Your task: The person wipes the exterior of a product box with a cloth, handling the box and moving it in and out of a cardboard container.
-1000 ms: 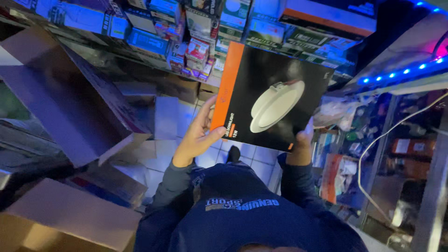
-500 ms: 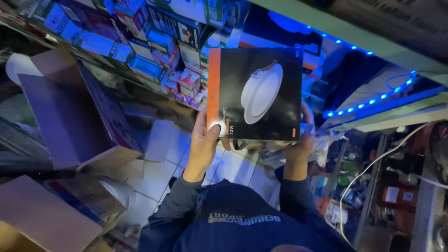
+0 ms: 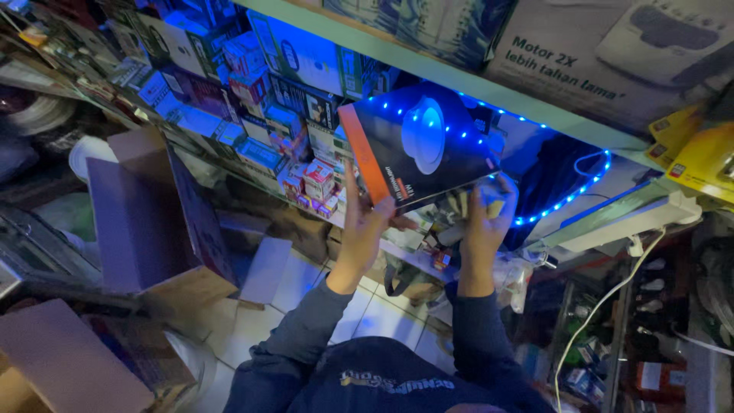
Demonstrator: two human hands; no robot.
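1. Head view, item held: a flat black box (image 3: 417, 145) with an orange side band and a picture of a round white lamp on its face. It is raised above both hands and tilted, its far edge close under the pale shelf (image 3: 489, 84), with the blue light strip (image 3: 569, 195) just beside it and reflected as dots on its face.

2. Left hand (image 3: 365, 222): the grip is clamped on the box's orange edge, fingers pressed flat along the band and the thumb underneath. It steadies the near corner, as I judge it, so the box keeps its tilt.

3. Right hand (image 3: 483, 222): the grip is closed on the box's lower edge from below, with something pale yellow bunched against the fingers; what that is cannot be told. This hand bears the weight while the other guides.

4. Left of the grips: rows of small cartons (image 3: 313, 180) stacked upright on the shelving, faces outward for reading.

5. Below and left of the grips: an open cardboard box (image 3: 145, 222) stands on the tiled floor (image 3: 382, 313), flaps up.

6. Right of the grips: a white cable (image 3: 612, 306) hangs down past cluttered lower racks.
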